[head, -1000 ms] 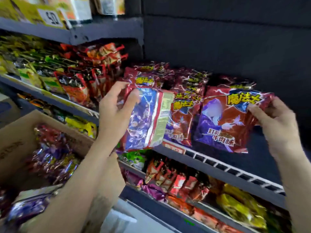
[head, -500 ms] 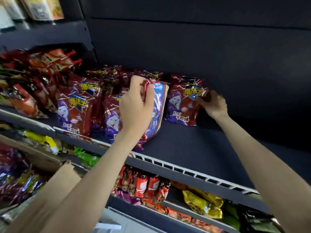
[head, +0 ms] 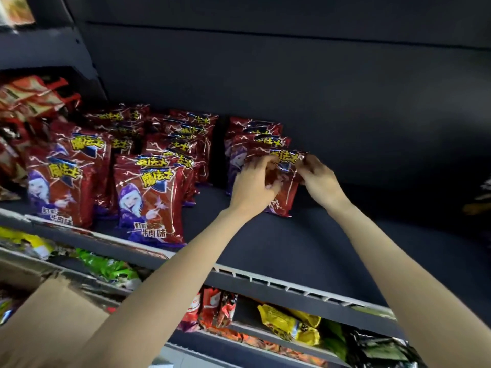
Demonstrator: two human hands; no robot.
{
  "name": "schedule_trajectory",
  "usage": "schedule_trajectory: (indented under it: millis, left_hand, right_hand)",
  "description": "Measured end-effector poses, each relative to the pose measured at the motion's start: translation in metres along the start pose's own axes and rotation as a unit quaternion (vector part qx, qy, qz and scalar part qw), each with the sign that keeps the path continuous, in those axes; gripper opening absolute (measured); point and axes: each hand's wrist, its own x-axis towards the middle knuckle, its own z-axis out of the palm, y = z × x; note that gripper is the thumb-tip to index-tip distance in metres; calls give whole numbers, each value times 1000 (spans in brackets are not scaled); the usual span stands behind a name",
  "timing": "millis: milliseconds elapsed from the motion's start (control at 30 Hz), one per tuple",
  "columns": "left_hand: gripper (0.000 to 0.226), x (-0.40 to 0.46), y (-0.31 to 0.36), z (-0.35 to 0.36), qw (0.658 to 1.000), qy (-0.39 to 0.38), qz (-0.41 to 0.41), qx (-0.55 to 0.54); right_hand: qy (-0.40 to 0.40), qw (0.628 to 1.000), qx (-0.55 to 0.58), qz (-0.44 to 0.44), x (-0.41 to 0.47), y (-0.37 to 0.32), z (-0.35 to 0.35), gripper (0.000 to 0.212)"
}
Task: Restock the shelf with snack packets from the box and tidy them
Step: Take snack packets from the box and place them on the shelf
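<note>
I have both hands on one red snack packet [head: 285, 181], the front one of a short row of packets [head: 255, 134] standing on the dark shelf [head: 279, 248]. My left hand [head: 253, 185] grips the packet's left side with fingers curled over its front; my right hand [head: 320, 179] pinches its upper right corner, just beside the yellow lettering. The packet stands upright with its bottom edge on the shelf, touching the packets behind it.

To the left, across a narrow gap, stands a second row [head: 183, 144] of the same red packets, its front packet [head: 150, 200] near the shelf's front edge and showing a purple-hooded figure. Further left is a third row [head: 66, 181] of the same kind. At the far left edge are other red and orange packets [head: 29, 99], blurred.

Right of my hands the shelf is bare dark surface. A white rail [head: 292, 284] runs along its front edge. On the shelf below I see green packets [head: 111, 269], red ones [head: 215, 306] and yellow ones [head: 289, 325]. A flap of the cardboard box [head: 66, 301] shows at the lower left, beside my left forearm.
</note>
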Motion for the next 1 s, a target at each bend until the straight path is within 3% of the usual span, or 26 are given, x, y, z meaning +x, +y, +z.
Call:
schedule_trajectory:
  millis: [67,167,233,333,400,533,733,900,1000]
  left_hand:
    - [54,-5,-16,-4,995,-1,28,91]
    - [55,-7,-27,-13,989,-1,31,142]
    - [56,-8,-28,-18,988,-12,34,153]
    - [52,-14,-24,-31,990,-21,30,137]
    - [38,-23,-20,-49,993,-7,41,110]
    - [12,-59,-24,-108,989,59,87,108]
    - [20,-141,-80,-224,952,130,91,261]
    - [20,-233,-143,-326,937,68,-31,340]
    - [33,-293,-174,-383,904,-17,-206,374]
  right_hand:
    - [-11,996,-87,-15,0,1,0,27]
    - [-20,977,-213,-19,3,4,5,53]
    - [41,966,-256,-19,1,3,8,64]
    - [195,932,-267,-149,-21,-8,12,51]
    - [213,908,-251,-260,-38,-22,22,34]
    - [80,880,-228,-410,-70,-58,62,19]
    - [-112,844,-266,-453,-105,-114,172,27]
    - [-248,781,-314,-480,-136,-153,285,28]
    - [-319,751,-294,-497,-156,-175,355,24]
